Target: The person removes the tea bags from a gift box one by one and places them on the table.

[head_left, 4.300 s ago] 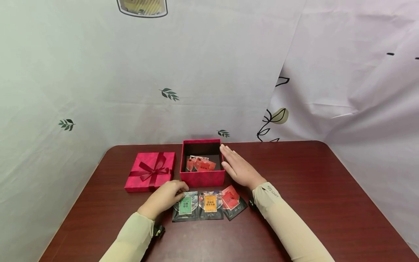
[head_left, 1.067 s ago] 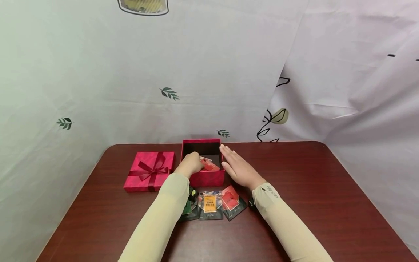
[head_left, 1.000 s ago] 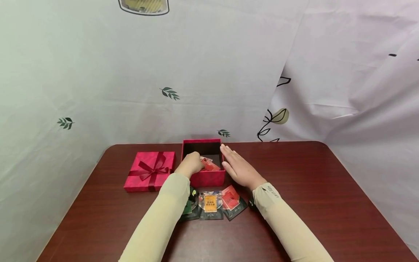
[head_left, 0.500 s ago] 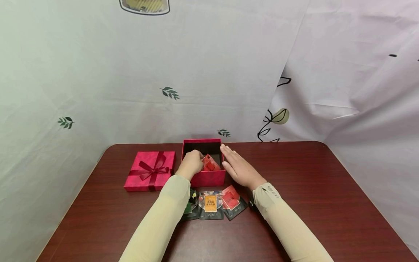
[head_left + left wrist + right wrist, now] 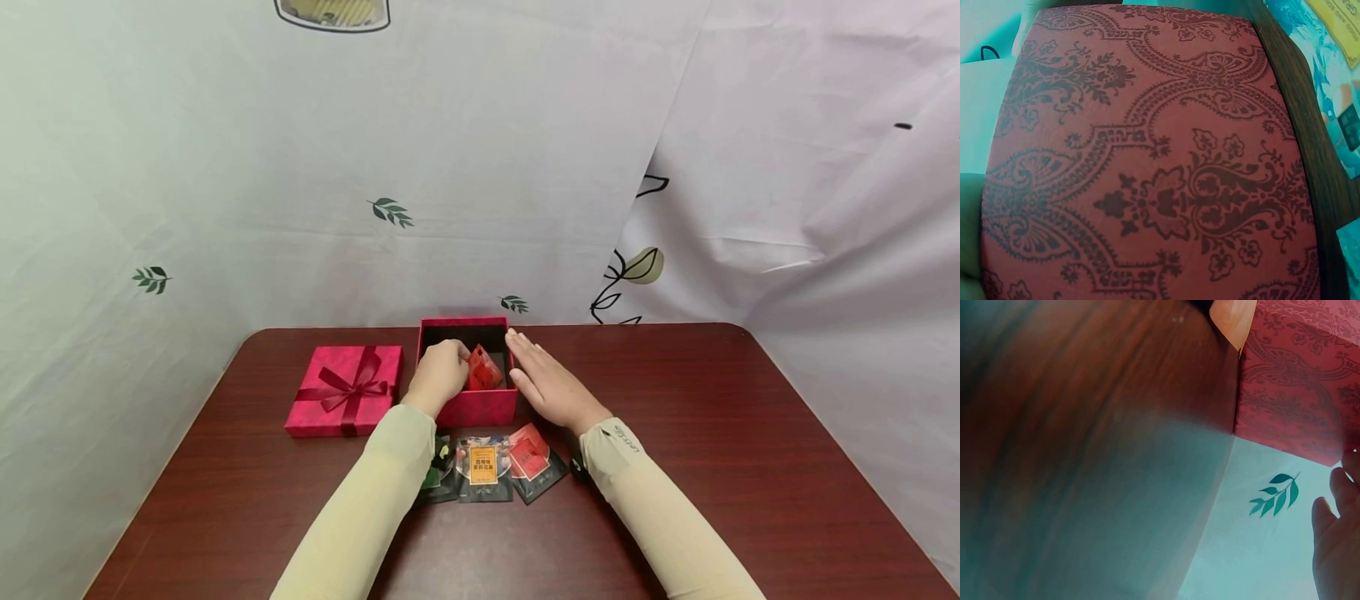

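In the head view my left hand (image 5: pixel 438 375) reaches over the front wall of an open red patterned gift box (image 5: pixel 480 410). It pinches a red tea sachet (image 5: pixel 483 371) by its left side, and the sachet stands tilted on a corner inside the box. Fingertips on that hand are partly hidden. My right hand (image 5: pixel 555 387) lies with straight fingers along the box's right wall. The right wrist view shows its fingers (image 5: pixel 1324 515) by the wall's far corner. The box's front wall (image 5: pixel 1147 150) fills the left wrist view.
Left of the box lies its red lid (image 5: pixel 343 392) with a ribbon bow. In front of it lie a green-labelled sachet (image 5: pixel 438 492) partly under my left wrist, an orange-labelled sachet (image 5: pixel 483 492), and a red-labelled sachet (image 5: pixel 531 458). A fabric backdrop hangs behind the table (image 5: pixel 712 433).
My left hand has moved from the green-labelled sachet into the box, where it has taken hold of a red sachet and raised it on edge. My right hand has stayed at the box wall.
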### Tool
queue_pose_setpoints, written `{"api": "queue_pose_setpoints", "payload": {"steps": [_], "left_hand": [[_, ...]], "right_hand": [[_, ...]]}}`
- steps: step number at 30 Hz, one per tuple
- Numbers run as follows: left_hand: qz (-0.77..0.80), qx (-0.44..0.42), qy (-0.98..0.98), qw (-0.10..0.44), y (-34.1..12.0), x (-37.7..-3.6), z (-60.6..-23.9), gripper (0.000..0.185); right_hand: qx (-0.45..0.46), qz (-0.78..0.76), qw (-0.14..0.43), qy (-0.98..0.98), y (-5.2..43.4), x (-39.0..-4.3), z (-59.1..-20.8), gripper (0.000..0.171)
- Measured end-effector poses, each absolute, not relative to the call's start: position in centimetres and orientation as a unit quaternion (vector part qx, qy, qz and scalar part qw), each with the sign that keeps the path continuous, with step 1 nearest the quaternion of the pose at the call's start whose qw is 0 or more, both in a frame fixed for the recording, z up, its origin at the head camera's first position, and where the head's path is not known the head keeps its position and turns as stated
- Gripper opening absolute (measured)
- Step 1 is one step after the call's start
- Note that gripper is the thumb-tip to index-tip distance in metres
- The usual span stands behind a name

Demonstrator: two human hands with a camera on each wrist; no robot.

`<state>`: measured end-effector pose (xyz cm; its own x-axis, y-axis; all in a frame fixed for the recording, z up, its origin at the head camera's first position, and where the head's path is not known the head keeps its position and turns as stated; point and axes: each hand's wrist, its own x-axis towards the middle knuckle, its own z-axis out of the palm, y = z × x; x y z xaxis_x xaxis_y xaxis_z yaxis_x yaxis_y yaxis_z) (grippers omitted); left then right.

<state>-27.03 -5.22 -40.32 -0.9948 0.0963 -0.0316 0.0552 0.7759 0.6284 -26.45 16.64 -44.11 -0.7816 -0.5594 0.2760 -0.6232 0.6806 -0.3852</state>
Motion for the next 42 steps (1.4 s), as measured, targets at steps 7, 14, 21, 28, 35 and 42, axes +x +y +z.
{"api": "queue_pose_setpoints", "payload": {"steps": [7, 14, 21, 28, 35, 42], "left_hand": [[0.343, 0.043, 0.938, -0.001, -5.2, -26.8, -40.3, 0.023], [0.367, 0.048, 0.928, -0.045, -5.4, -26.6, -40.7, 0.022], [0.390, 0.057, 0.913, -0.106, -5.5, -26.1, -40.6, 0.021], [0.466, 0.044, 0.867, -0.173, -6.1, -25.6, -40.1, 0.019], [0.516, 0.028, 0.837, -0.181, -7.1, -24.9, -39.6, 0.019], [0.560, 0.010, 0.815, -0.146, -8.4, -24.1, -38.9, 0.020]], "right_hand": [[0.321, 0.234, 0.067, -0.915, 16.6, -26.5, -44.2, 0.060], [0.324, 0.234, 0.067, -0.914, 16.6, -26.6, -44.2, 0.061], [0.334, 0.233, 0.078, -0.910, 16.6, -26.7, -44.4, 0.061], [0.334, 0.226, 0.079, -0.912, 16.6, -26.8, -44.2, 0.061], [0.330, 0.231, 0.077, -0.912, 16.7, -26.8, -44.1, 0.062], [0.318, 0.237, 0.066, -0.916, 16.7, -26.5, -44.1, 0.063]]}}
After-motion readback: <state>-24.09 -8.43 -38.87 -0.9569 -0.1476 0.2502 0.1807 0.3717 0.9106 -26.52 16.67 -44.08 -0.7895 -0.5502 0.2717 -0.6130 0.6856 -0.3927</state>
